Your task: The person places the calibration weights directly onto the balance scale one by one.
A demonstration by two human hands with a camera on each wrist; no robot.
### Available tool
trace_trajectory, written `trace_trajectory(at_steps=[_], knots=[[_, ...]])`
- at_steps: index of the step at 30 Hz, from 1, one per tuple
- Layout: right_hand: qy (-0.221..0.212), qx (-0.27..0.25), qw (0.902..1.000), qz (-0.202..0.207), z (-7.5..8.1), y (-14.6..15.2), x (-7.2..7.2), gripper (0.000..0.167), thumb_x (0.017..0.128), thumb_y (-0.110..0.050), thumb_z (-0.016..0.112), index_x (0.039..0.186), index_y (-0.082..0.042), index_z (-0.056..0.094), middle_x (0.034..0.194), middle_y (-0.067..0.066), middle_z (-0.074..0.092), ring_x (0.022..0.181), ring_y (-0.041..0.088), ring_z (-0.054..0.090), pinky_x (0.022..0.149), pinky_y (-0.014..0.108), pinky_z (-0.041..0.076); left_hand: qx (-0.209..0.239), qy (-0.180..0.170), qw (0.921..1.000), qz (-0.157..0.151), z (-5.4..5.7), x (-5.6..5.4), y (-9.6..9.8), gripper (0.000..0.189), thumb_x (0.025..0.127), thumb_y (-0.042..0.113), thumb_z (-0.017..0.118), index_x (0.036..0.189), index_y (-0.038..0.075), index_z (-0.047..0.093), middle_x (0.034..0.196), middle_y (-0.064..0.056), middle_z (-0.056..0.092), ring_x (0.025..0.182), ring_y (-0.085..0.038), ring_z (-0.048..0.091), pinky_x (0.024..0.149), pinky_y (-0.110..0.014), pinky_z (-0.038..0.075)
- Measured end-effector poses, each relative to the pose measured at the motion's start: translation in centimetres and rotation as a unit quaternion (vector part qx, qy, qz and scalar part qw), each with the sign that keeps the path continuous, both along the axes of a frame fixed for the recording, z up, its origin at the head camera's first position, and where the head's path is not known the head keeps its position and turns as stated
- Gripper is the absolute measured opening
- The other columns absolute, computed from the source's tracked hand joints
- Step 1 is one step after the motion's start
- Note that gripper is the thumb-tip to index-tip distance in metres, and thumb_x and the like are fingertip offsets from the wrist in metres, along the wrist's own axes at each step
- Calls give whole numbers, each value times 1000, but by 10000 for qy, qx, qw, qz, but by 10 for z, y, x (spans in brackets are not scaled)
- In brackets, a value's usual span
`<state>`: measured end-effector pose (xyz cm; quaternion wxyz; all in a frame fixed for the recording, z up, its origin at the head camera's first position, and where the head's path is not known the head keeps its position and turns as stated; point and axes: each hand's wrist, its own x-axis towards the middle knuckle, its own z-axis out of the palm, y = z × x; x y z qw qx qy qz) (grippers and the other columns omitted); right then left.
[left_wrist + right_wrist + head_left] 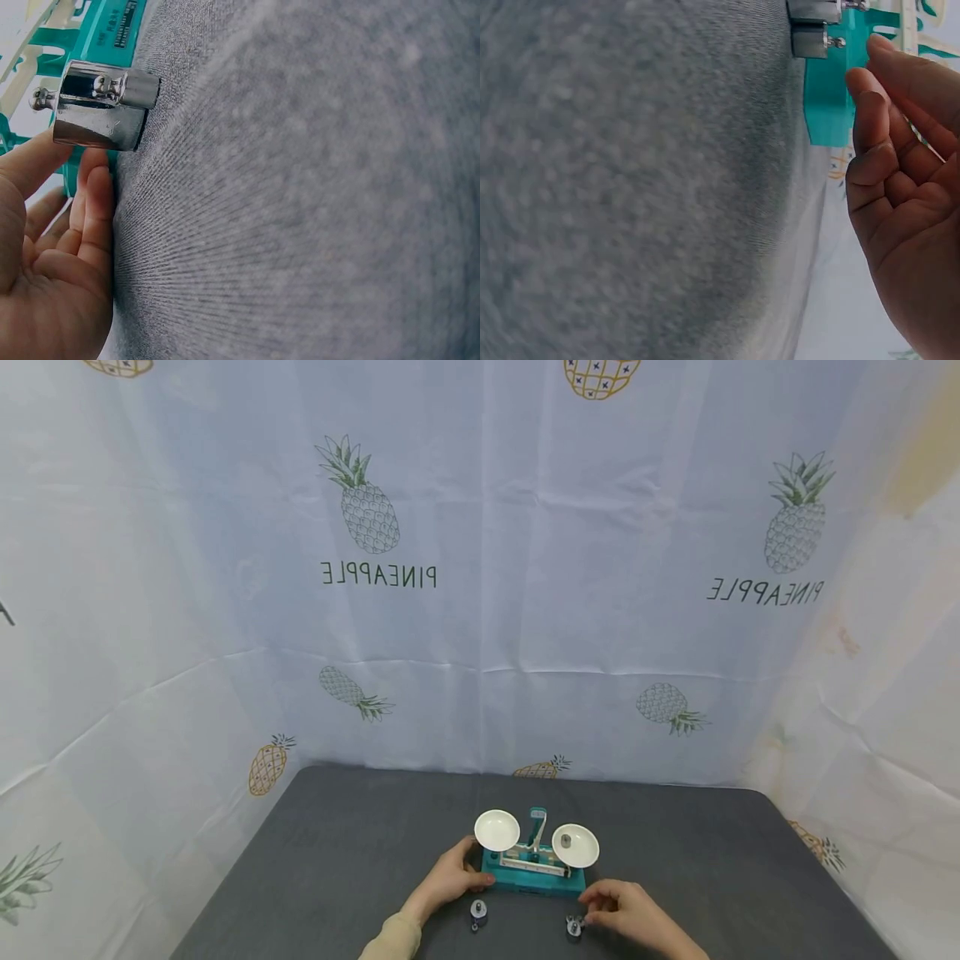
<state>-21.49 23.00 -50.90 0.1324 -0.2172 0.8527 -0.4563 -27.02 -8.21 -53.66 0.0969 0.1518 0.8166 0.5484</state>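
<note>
While the left grip point(452, 875) holds the scale point(525, 878), the right point(628, 912) flanks weights point(574, 928)

A teal balance scale point(521, 882) is standing in the grip of the left hand point(448, 874); its white pan point(583, 853) nearer the right hand point(628, 910) is bearing a metal weight point(566, 841). Shiny knobbed weights point(478, 908) are standing near both hands.

Left grip point(450, 875) is sitting bottom centre, thumb point(482, 879) and fingers point(464, 846) curving round; right grip point(624, 908) is sitting lower right of centre, fingers lying bent.
</note>
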Motion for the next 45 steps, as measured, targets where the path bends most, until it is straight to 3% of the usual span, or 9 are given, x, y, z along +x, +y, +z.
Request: trace_trajectory(at_steps=[5,16,27,35,45], knots=[[-239,-46,9996,147,-7,-1,1,19,84,-10,63,99,1,66,80,4,66,68,0,58,57,21,45,-2,-19,10000,-15,1,0,0,61,74,13,76,126,-2,47,65,-6,63,56,-10,56,50,-27,43],[-335,63,9992,199,-15,-4,-1,14,82,-9,66,94,0,67,77,5,66,64,-2,54,56,20,44,86,-102,9999,4,1,2,0,61,74,12,76,126,-3,47,65,-5,62,55,-10,55,51,-27,43],[-132,233,9994,203,-13,-4,-1,13,82,-14,68,89,-3,67,75,-2,64,63,-3,53,56,20,45,132,-126,9998,44,2,3,0,61,75,12,76,126,-1,47,65,-7,62,55,-12,55,50,-27,42],[89,436,9990,55,-2,-2,0,12,83,-16,66,89,-6,68,75,-3,63,63,-3,52,55,21,45,150,-99,9998,28,1,2,1,60,75,12,75,127,-1,47,64,-8,63,55,-11,55,49,-26,41],[502,666,9965,-66,27,-5,3,13,83,-20,67,89,-8,68,75,-8,63,63,-4,51,56,20,45,157,-88,9998,35,-1,0,-1,62,75,13,75,129,-1,46,65,-7,63,55,-10,55,50,-27,42]])
